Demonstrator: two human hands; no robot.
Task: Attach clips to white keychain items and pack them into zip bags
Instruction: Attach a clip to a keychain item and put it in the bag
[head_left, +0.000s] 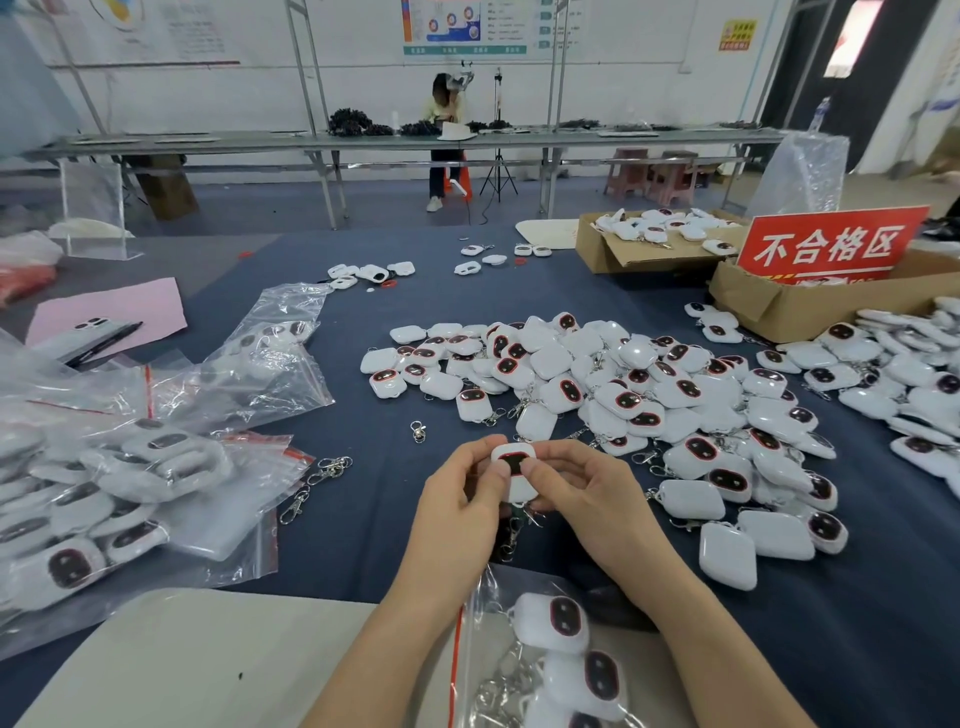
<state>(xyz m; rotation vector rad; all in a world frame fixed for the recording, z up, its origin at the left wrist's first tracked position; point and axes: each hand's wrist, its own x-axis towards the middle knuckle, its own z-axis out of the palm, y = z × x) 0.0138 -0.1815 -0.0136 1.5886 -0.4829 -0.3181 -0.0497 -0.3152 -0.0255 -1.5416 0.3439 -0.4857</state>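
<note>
my left hand (456, 496) and right hand (584, 501) both pinch a white keychain item (514, 461) over the near middle of the table (363, 525), just beyond the zip bag (485, 605); it looks light, rigid and slick, so i'd grip its side edges.

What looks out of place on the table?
A few loose metal clips lie alone on the blue cloth, left of the keychain pile, attached to nothing. Nothing looks broken.
</note>
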